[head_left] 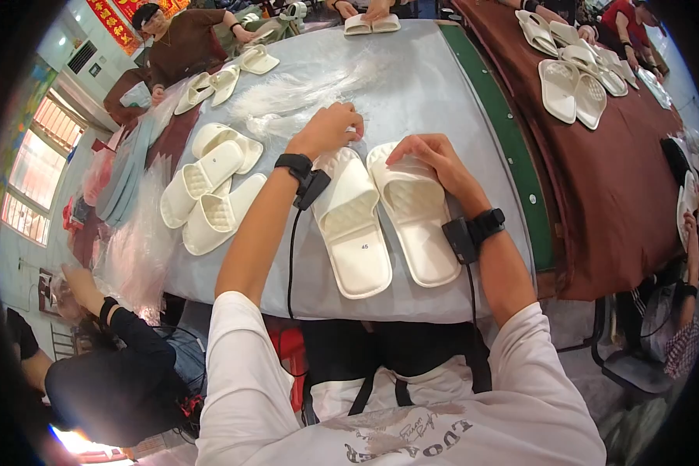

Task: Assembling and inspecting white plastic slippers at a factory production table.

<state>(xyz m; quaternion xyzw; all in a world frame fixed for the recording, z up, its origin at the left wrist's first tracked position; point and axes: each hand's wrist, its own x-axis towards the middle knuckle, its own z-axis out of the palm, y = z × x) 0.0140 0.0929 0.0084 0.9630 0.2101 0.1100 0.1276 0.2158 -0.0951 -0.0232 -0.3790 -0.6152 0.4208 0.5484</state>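
Head view: at the left of the frame, you have a heap of clear plastic bags (136, 241) along the desk (279, 299) edge. Just right of it, a group of cream slippers (199, 184) lies overlapped; a sleeve brushing it could topple the upper one.

Upper centre, more loose bags (303, 92) lie beyond your hands. Such thin film may cling or slide if your fingers drag across it.

At centre, your left grip (328, 130) sits at the toe of the left slipper (357, 252), fingers curled inward; I cannot tell whether they pinch anything or touch the toe. From your wrist a black cable (292, 264) hangs to the left of that slipper and, in my judgement, could snag it on a sideways pull.

Right of centre, your right grip (435, 159) is over the toe of the right slipper (423, 237), forefinger laid on its upper; whether the thumb pinches is hidden. Both slippers lie sole down, side by side, heels near the front edge. A push toward your body could tip one off.

At upper right, further slippers (573, 89) lie on brown cloth (606, 225), well apart from yours.
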